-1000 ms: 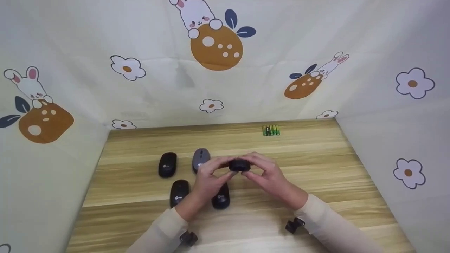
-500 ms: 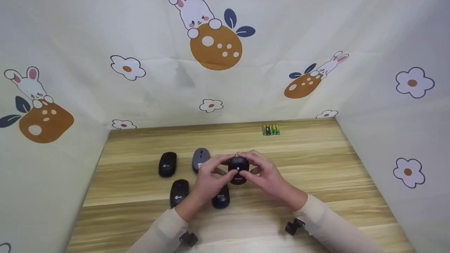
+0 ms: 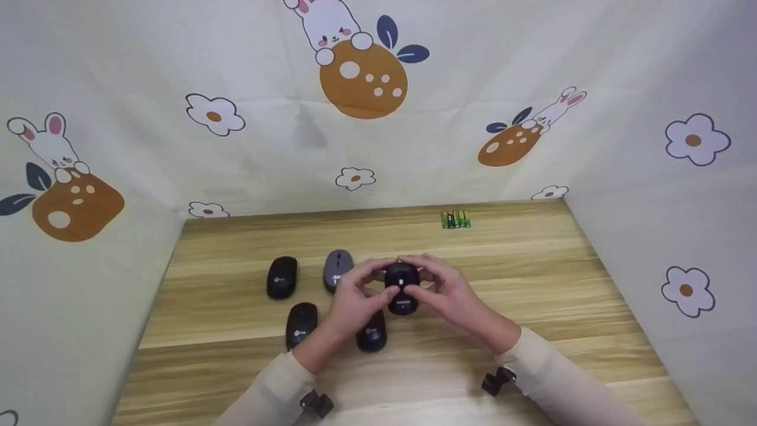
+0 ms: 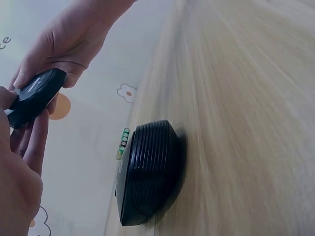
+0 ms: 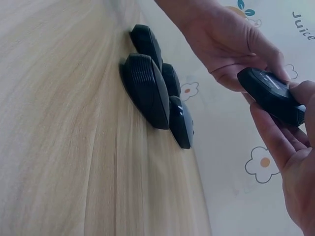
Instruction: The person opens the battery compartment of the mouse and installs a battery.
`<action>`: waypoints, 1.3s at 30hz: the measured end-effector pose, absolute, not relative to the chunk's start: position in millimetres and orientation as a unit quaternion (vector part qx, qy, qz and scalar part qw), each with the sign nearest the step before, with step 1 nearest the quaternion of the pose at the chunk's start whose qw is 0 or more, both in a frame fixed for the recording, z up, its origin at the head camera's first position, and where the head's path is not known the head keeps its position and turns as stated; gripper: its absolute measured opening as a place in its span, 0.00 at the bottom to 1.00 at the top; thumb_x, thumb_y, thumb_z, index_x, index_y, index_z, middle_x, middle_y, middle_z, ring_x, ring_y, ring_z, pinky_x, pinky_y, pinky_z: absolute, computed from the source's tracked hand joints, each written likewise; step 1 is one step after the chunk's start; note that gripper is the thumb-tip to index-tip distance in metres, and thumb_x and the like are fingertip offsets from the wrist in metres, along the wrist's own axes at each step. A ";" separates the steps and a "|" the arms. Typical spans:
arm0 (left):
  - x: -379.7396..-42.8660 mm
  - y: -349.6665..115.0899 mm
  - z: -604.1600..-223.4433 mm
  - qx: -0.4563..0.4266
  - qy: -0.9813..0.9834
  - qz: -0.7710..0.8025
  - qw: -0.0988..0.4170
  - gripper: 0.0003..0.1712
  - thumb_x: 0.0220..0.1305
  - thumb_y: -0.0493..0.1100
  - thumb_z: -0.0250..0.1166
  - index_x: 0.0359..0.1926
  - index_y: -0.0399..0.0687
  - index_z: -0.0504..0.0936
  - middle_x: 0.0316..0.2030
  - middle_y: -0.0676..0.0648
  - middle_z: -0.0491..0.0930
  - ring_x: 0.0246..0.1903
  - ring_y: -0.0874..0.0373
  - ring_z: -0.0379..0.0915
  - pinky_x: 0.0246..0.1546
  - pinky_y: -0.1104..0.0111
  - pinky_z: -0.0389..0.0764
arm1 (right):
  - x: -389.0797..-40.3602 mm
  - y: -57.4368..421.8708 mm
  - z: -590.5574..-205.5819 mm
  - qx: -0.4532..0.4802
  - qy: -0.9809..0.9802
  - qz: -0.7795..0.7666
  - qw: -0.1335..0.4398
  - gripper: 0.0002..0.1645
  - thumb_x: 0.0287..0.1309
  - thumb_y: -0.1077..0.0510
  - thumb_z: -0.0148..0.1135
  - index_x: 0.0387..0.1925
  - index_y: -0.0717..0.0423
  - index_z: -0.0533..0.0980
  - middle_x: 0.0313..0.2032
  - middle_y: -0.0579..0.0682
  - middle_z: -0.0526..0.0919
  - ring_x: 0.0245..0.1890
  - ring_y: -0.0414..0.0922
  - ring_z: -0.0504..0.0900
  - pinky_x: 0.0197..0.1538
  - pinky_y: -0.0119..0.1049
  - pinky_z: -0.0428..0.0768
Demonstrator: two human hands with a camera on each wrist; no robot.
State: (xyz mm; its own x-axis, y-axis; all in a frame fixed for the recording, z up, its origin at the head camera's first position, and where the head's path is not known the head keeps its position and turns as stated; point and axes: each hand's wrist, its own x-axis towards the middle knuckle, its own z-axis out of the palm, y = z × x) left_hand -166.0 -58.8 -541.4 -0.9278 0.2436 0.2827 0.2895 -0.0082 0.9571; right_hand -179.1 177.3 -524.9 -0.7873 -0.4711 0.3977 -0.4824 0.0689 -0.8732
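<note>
A black computer mouse is held up in front of me between both hands, over the table. My left hand grips its left side and my right hand its right side. Both thumbs press on the face turned toward me, which carries a white spot and pale lettering. In the left wrist view the same held mouse is tilted, its flat face showing. Below my left hand lies another black mouse, partly hidden by that hand. Behind the hand is a grey mouse, also partly covered.
Two more black mice lie on the left: one mouse farther back, one mouse nearer and partly behind my forearm. Several green batteries lie in a row near the back edge of the wooden table. Printed cloth surrounds the table.
A second ago the held mouse was seen end-on; it has since been tilted so its face with the spot and lettering shows. Both thumbs have moved onto that face. The other things lie unchanged.
</note>
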 end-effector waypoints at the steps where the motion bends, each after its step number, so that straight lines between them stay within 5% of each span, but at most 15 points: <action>1: -166.0 -58.7 -541.4 -0.188 -0.701 -0.688 0.014 0.28 0.68 0.36 0.78 0.68 0.47 0.86 0.59 0.45 0.87 0.53 0.46 0.85 0.39 0.63 0.92 | -179.3 177.3 -524.7 0.326 -0.731 0.600 0.002 0.32 0.71 0.67 0.72 0.73 0.57 0.78 0.62 0.56 0.85 0.52 0.52 0.90 0.50 0.48 0.93; 9: -167.2 -56.4 -541.4 -0.180 -0.686 -0.705 0.007 0.29 0.66 0.32 0.77 0.67 0.45 0.86 0.59 0.45 0.87 0.50 0.45 0.86 0.34 0.67 0.90 | -179.3 178.0 -524.8 0.308 -0.733 0.606 -0.017 0.31 0.72 0.67 0.72 0.73 0.58 0.78 0.66 0.59 0.84 0.49 0.52 0.91 0.44 0.46 0.94; 20: -167.4 -55.2 -539.4 -0.174 -0.692 -0.701 -0.001 0.28 0.65 0.32 0.77 0.66 0.47 0.86 0.57 0.45 0.86 0.51 0.41 0.84 0.34 0.66 0.91 | -178.2 179.5 -520.2 0.285 -0.752 0.594 -0.029 0.30 0.71 0.63 0.74 0.73 0.53 0.80 0.66 0.54 0.85 0.46 0.51 0.90 0.49 0.45 0.93; 35: -166.1 -53.5 -539.6 -0.169 -0.705 -0.689 -0.021 0.24 0.66 0.34 0.77 0.63 0.41 0.87 0.52 0.45 0.87 0.50 0.49 0.85 0.39 0.62 0.93 | -179.9 181.3 -517.7 0.256 -0.765 0.591 -0.029 0.25 0.74 0.62 0.72 0.69 0.56 0.82 0.57 0.56 0.89 0.41 0.49 0.93 0.45 0.44 0.94; 39: -168.1 -53.7 -538.4 -0.168 -0.712 -0.682 -0.019 0.24 0.66 0.34 0.77 0.63 0.43 0.87 0.51 0.46 0.87 0.49 0.50 0.84 0.37 0.63 0.92 | -181.8 181.2 -517.8 0.267 -0.773 0.575 -0.001 0.25 0.72 0.63 0.73 0.68 0.56 0.83 0.57 0.53 0.89 0.46 0.48 0.92 0.49 0.42 0.93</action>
State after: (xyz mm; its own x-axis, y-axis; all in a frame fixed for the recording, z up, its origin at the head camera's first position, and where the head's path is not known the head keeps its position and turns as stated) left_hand -168.1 -53.7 -538.4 -0.9429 0.2651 0.2017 0.2130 0.0145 0.9769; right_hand -181.8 181.2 -517.8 -0.8575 -0.4142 0.3050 -0.4115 0.1965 -0.8900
